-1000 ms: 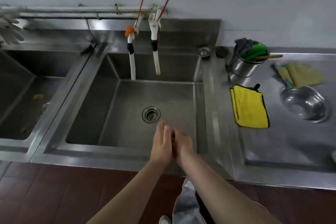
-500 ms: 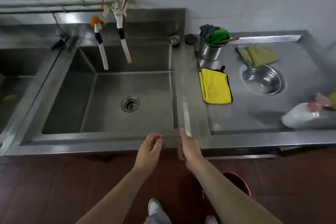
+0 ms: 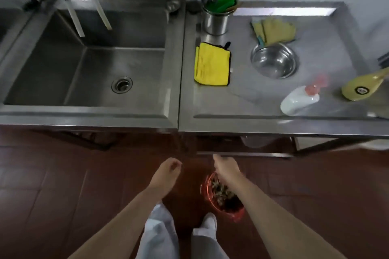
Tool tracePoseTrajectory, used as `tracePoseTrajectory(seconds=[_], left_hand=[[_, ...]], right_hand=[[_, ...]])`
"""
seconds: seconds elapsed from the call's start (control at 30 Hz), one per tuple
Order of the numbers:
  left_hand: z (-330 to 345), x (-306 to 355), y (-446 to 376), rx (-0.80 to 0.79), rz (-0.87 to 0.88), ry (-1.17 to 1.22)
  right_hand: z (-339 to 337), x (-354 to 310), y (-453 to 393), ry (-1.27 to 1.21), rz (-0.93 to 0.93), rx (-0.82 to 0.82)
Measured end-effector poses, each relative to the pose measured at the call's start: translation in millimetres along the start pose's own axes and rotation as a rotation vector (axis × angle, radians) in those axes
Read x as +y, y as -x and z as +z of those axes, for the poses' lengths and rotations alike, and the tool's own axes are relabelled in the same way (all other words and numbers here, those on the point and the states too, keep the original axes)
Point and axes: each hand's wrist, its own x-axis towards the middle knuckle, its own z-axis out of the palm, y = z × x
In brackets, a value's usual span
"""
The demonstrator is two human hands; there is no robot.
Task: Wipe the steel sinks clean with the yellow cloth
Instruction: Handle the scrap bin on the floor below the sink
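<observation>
A folded yellow cloth (image 3: 212,64) lies flat on the steel counter just right of the sink's rim. The steel sink (image 3: 172,65) fills the upper left, with a round drain (image 3: 121,84) in its floor and two white tap hoses hanging over the back. Both hands hover over the red floor, well below the counter's front edge. My left hand (image 3: 166,172) has loosely curled fingers and holds nothing. My right hand (image 3: 226,167) is above a red bin, fingers loosely bent, and I see nothing in it.
A steel cup (image 3: 215,20) with a green brush and grey scourer stands behind the cloth. Yellow gloves (image 3: 273,29), a steel bowl (image 3: 273,61), a white soap bottle (image 3: 299,101) and a yellow bottle (image 3: 362,86) lie on the counter. A red waste bin (image 3: 223,195) sits by my feet.
Both hands left the sink, parted and dropped below the counter's front edge. The view swung right and down, bringing the floor, my feet and the bin into sight.
</observation>
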Motion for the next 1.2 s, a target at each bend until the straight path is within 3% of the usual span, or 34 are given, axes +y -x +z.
tracePoseTrajectory(seconds=[0.1,0.37,0.6,0.9,1.2], left_hand=[[28,0,6,-0.018,-0.015,-0.039],[68,-24,-17,-0.119,-0.072,-0.100],[105,-53,-65,-0.174,-0.111,-0.068],[138,-100,-120,-0.235,-0.135,-0.042],[141,-112,-133,-0.204,-0.155,-0.064]], right_hand=[[-28,31,-9,0.126,0.008,0.048],[-55,105,-56,0.307,0.025,-0.027],[-49,154,-122,0.413,0.052,0.093],[-34,195,-200,0.150,0.162,0.156],[-38,201,-218,-0.008,0.366,0.088]])
